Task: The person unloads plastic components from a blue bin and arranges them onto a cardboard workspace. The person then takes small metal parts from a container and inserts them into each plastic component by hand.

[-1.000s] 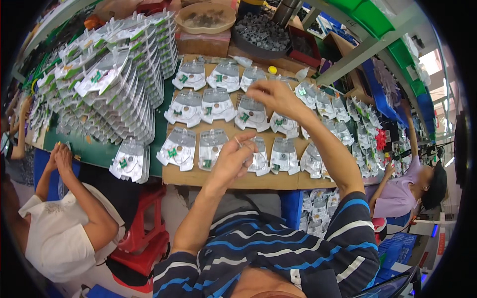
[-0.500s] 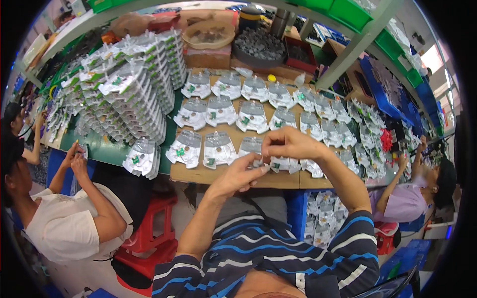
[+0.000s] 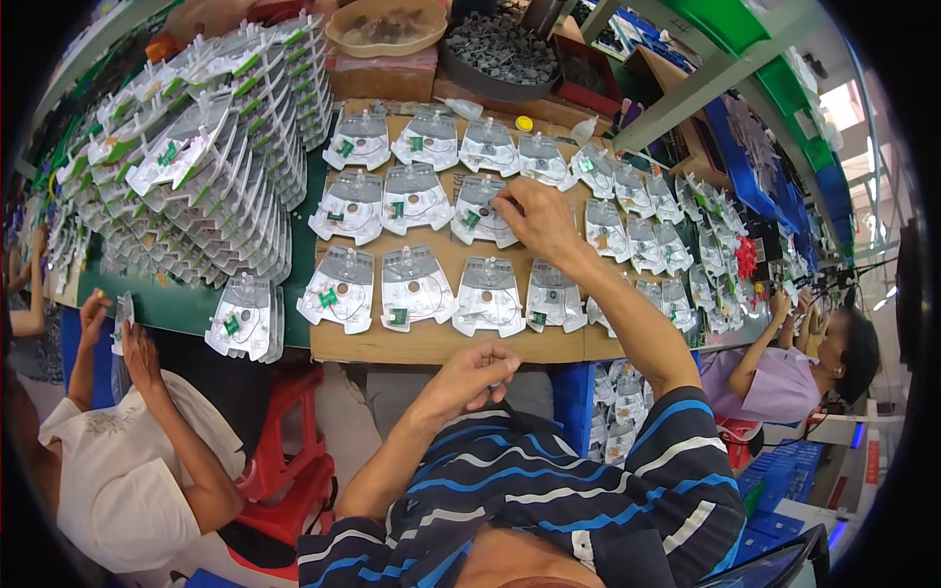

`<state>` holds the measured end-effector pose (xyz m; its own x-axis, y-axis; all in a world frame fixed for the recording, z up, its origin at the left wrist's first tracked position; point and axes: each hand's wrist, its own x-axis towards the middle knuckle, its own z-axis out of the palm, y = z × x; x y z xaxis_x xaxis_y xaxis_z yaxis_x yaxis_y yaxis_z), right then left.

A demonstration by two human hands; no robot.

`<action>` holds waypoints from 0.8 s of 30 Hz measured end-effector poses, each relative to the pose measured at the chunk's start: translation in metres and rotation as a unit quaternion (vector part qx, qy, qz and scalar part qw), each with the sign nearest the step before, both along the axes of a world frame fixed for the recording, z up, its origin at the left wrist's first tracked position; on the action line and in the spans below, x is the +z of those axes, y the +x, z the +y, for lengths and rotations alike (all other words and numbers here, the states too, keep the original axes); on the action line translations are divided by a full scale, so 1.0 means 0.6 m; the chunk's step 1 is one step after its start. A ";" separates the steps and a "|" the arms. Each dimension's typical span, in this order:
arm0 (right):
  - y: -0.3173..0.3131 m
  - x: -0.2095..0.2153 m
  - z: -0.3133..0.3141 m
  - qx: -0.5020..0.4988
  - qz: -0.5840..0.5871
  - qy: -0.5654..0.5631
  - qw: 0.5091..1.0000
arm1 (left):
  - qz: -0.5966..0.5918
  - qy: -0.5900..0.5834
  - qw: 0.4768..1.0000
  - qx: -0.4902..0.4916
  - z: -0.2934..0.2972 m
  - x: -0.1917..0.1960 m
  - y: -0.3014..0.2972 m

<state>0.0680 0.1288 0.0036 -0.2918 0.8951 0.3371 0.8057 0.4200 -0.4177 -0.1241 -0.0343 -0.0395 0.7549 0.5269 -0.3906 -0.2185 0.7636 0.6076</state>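
Note:
White-and-grey plastic housings lie in rows on a cardboard sheet (image 3: 441, 341); several carry a small green circuit board. My right hand (image 3: 537, 221) reaches over the middle row, fingers pinched together at the right side of one housing (image 3: 477, 218). Whatever those fingertips hold, if anything, is too small to make out. Nearer to me, just off the front edge of the cardboard, my left hand (image 3: 467, 382) is half curled with its thumb pressed against the forefinger; its contents are hidden. The closest housing to it is one in the front row (image 3: 488, 302).
Tall stacks of housings (image 3: 230, 176) rise at the left. Behind the rows stand a round tub of dark grey parts (image 3: 502, 61) and a tan basin (image 3: 382, 27). A metal post (image 3: 676, 88) slants at the right. Co-workers sit on both sides, one near a red stool (image 3: 294, 431).
My hands were together above the front row. Now the right has moved forward to a middle-row housing, and the left has drawn back towards me. The whole view has shifted slightly.

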 end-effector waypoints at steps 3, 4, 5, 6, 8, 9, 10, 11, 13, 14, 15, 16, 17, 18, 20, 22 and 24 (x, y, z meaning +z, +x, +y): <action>-0.010 0.001 -0.001 0.037 -0.035 0.019 0.999 | 0.021 -0.004 1.000 0.020 0.001 -0.002 0.005; -0.013 0.003 -0.003 0.064 -0.057 0.046 0.995 | 0.017 -0.002 1.000 0.025 0.001 -0.006 0.007; -0.015 0.003 -0.006 0.064 -0.059 0.044 0.995 | 0.014 0.000 1.000 0.027 0.002 -0.008 0.008; -0.017 0.002 -0.011 0.084 -0.122 0.065 0.987 | 0.013 -0.002 1.000 0.028 0.005 -0.006 0.006; -0.018 -0.002 -0.015 0.104 -0.186 0.086 0.973 | -0.006 -0.040 0.999 0.001 0.013 0.002 0.002; -0.017 -0.008 -0.017 0.119 -0.189 0.091 0.970 | -0.008 -0.040 0.999 0.002 0.010 0.001 0.004; -0.016 -0.012 -0.018 0.134 -0.192 0.097 0.967 | -0.030 -0.033 0.999 0.023 0.006 -0.001 0.007; -0.018 -0.014 -0.018 0.135 -0.192 0.097 0.967 | -0.051 -0.027 0.997 0.044 0.002 -0.002 0.007; -0.021 -0.014 -0.015 0.072 -0.083 0.038 0.993 | -0.074 -0.039 0.995 0.055 -0.003 -0.004 0.006; -0.019 -0.012 -0.009 0.071 -0.082 0.040 0.993 | -0.096 -0.052 0.992 0.064 -0.003 -0.003 0.005; -0.015 -0.009 0.000 0.039 -0.055 -0.025 0.997 | -0.092 -0.061 0.992 0.060 -0.003 0.000 0.004; -0.012 -0.006 0.007 0.006 -0.027 -0.090 0.996 | -0.089 -0.071 0.992 0.055 -0.005 0.003 0.002; -0.015 0.010 0.011 -0.022 -0.014 -0.155 0.988 | -0.105 -0.058 0.992 0.039 -0.003 -0.002 -0.002; -0.011 0.013 0.016 -0.022 -0.012 -0.153 0.988 | -0.103 -0.056 0.992 0.039 -0.007 -0.001 -0.001; -0.003 0.017 0.015 0.005 -0.035 -0.193 0.981 | -0.083 -0.061 0.990 0.092 -0.012 0.011 0.002; 0.002 0.025 -0.002 0.002 -0.015 -0.141 0.990 | -0.089 -0.048 0.990 0.100 -0.008 0.011 0.000; -0.007 0.057 -0.037 0.028 0.046 -0.150 0.987 | -0.067 -0.037 0.987 0.138 -0.007 0.035 0.000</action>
<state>0.0638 0.1066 0.0377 -0.3244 0.9420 0.0865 0.7380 0.3093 -0.5997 -0.1242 -0.0388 -0.0182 0.6338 0.6939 -0.3417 -0.4992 0.7044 0.5046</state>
